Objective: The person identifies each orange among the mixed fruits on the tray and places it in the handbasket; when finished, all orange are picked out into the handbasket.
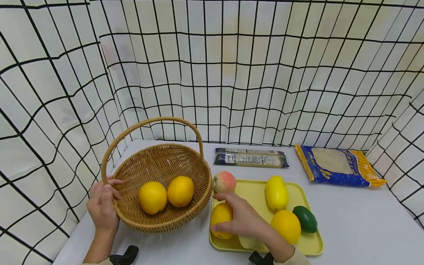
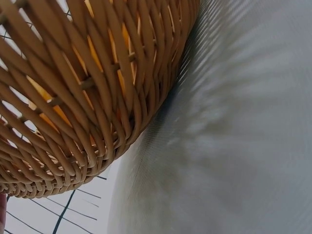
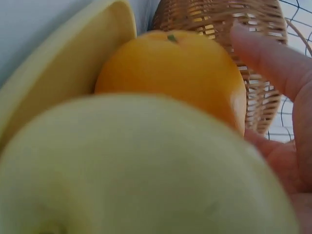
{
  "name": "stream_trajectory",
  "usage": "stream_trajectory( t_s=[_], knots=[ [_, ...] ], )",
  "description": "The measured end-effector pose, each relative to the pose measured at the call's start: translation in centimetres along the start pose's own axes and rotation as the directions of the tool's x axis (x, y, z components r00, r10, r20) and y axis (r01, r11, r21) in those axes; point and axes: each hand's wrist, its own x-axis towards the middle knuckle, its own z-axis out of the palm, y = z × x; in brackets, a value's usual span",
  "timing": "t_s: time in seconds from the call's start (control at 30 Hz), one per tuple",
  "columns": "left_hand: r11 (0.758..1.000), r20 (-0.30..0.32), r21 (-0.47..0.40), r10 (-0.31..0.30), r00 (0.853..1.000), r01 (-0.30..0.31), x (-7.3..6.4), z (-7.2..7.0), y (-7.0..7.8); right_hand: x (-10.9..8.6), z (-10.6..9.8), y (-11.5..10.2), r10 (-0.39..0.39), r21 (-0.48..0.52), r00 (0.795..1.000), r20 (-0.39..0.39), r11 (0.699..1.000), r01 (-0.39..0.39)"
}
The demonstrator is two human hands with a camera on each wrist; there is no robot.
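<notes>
My left hand [image 1: 103,207] grips the left rim of a wicker basket [image 1: 159,226], near the foot of its handle. Tipped toward me, the basket holds two oranges [image 1: 152,197]. In the left wrist view its woven side [image 2: 97,97] leans close over the table. My right hand [image 1: 243,217] reaches across the yellow tray, thumb and fingers around an orange [image 1: 222,220] at the tray's left end. The right wrist view shows this orange [image 3: 170,73] between thumb and fingers, behind a pale green fruit [image 3: 146,165]. A pink peach [image 1: 224,182] lies just beyond the fingers.
On the yellow tray [image 1: 314,250] also lie a long yellow fruit [image 1: 276,193], another orange [image 1: 287,226] and a dark green fruit [image 1: 305,219]. Behind stand a flat dark packet [image 1: 250,158] and a blue-yellow bag [image 1: 337,166]. Black netting [image 1: 237,69] encloses the table.
</notes>
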Motion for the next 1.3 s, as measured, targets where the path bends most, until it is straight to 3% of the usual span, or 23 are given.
stream_trajectory(
  t_s=[0.23,0.7,1.03,1.3],
  knots=[
    [1.000,0.000,-0.015,0.007,1.000,-0.007,0.0,0.0,-0.1,-0.1,-1.0,0.7,-0.040,0.028,0.996,0.084,0.999,0.038],
    [1.000,-0.005,-0.008,0.018,1.000,-0.018,0.0,0.1,0.0,-0.4,-1.4,1.0,0.016,-0.150,0.979,0.204,0.989,0.015],
    [0.999,-0.004,-0.018,0.026,1.000,-0.027,0.0,0.0,0.0,-0.6,-1.3,0.9,0.006,-0.202,0.979,0.204,0.979,0.036],
    [1.000,-0.005,-0.013,0.018,1.000,-0.018,0.0,0.0,0.1,-0.6,-1.5,0.9,-0.039,-0.088,0.985,0.170,0.995,0.055]
  ],
)
